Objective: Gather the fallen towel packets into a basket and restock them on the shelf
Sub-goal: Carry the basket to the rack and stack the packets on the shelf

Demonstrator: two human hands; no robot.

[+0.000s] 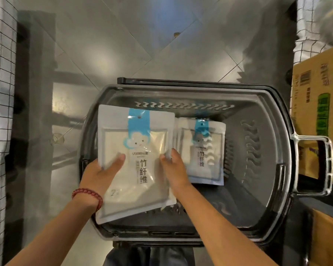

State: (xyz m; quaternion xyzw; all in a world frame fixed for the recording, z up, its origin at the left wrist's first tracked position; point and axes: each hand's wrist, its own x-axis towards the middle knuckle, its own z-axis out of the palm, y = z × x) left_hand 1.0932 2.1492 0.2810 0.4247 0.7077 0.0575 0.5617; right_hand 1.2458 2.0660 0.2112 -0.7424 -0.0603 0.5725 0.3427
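Left hand (102, 170) and right hand (175, 167) pinched the towel packet stack (135, 143), thumbs on top, above the basket (258, 191), left half. Likely needed: stack kept level, lowered flat beside the loose packets (202, 150) inside.

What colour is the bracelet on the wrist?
The bracelet is made of dark red beads, seen clearly in the head view.

White-and-blue towel packet (135, 160) flat above grey basket (200, 89), more packets (202, 150) inside

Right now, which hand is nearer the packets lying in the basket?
Right. The right hand pinches the held packet beside those packets; the left hand grips its opposite, left edge, farther away.
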